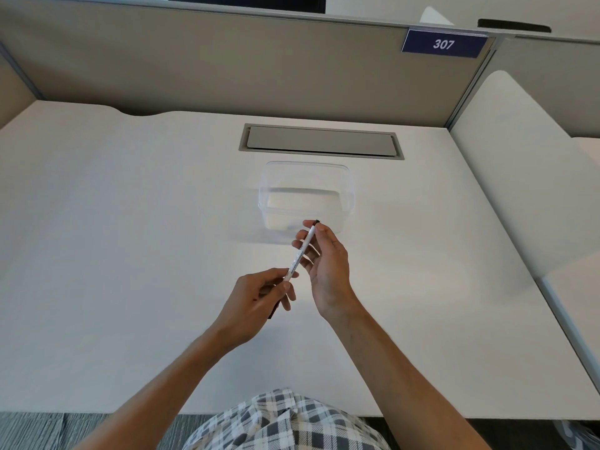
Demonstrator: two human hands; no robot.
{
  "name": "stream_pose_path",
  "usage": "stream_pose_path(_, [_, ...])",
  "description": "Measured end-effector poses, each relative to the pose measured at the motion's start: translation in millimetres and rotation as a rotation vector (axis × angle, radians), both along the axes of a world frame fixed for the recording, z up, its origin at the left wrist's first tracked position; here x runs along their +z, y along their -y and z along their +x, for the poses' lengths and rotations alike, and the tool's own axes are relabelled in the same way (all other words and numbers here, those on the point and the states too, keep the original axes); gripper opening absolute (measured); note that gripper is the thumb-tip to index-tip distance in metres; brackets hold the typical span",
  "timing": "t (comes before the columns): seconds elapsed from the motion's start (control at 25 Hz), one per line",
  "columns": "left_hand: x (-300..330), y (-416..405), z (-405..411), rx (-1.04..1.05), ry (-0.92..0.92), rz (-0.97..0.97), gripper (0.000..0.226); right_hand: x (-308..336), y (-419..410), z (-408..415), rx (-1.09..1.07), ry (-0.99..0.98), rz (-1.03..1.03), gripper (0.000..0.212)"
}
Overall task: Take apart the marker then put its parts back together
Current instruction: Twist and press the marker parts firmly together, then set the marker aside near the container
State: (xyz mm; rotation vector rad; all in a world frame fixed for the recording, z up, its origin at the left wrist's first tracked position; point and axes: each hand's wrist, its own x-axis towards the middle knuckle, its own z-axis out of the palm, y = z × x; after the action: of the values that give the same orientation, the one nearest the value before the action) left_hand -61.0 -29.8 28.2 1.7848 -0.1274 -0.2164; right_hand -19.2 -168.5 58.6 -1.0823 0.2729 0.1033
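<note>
A thin white marker (302, 249) with printed text and a dark far end slants between my two hands above the white desk. My left hand (259, 295) pinches its near end, and a dark piece, probably the cap, sticks out below that hand's fingers. My right hand (324, 264) holds the far end between thumb and fingertips, palm turned to the left. Whether the cap is on or off is hidden by my left fingers.
A clear plastic box (306, 198) stands just beyond my hands. Behind it a grey cable hatch (321, 142) is set into the desk (130, 222). A partition wall with a blue 307 sign (444, 43) closes off the back.
</note>
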Motion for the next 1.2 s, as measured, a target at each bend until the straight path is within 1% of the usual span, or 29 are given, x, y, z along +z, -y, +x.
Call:
stream_pose_path(0.12, [-2, 3, 0, 0.003, -0.013, 0.004, 0.023, 2, -1, 0, 0.011, -0.048, 0.092, 0.029])
stream_pose_path(0.24, [-1, 6, 0, 0.018, -0.019, 0.028, 0.020, 7, -1, 1, 0.026, -0.072, 0.153, 0.029])
stream_pose_path(0.36, [1, 8, -2, 0.066, 0.018, 0.075, 0.019, 12, -2, 1, 0.068, -0.109, 0.228, 0.039])
stream_pose_path(0.44, [2, 9, -3, 0.091, 0.075, 0.136, 0.019, 14, -4, 0, 0.079, -0.124, 0.239, 0.048])
stream_pose_path(0.56, [2, 9, -2, 0.086, 0.118, 0.209, 0.013, 15, -6, 0, 0.066, -0.130, 0.250, 0.055])
stream_pose_path(0.68, [4, 8, -3, -0.009, 0.100, 0.209, 0.009, 17, -5, 2, 0.064, -0.125, 0.276, 0.052])
stream_pose_path(0.76, [8, 8, -5, -0.076, 0.108, 0.182, 0.016, 17, -3, 4, 0.073, -0.119, 0.293, 0.050])
stream_pose_path(0.84, [10, 8, -5, -0.100, 0.114, 0.165, 0.020, 16, -2, 4, 0.077, -0.109, 0.290, 0.049])
stream_pose_path(1.0, [8, 9, -4, -0.061, 0.122, 0.178, 0.012, 14, -1, 3, 0.077, -0.099, 0.278, 0.051])
stream_pose_path(1.2, [7, 9, -4, -0.014, 0.140, 0.183, 0.019, 13, -2, 2, 0.085, -0.103, 0.272, 0.052])
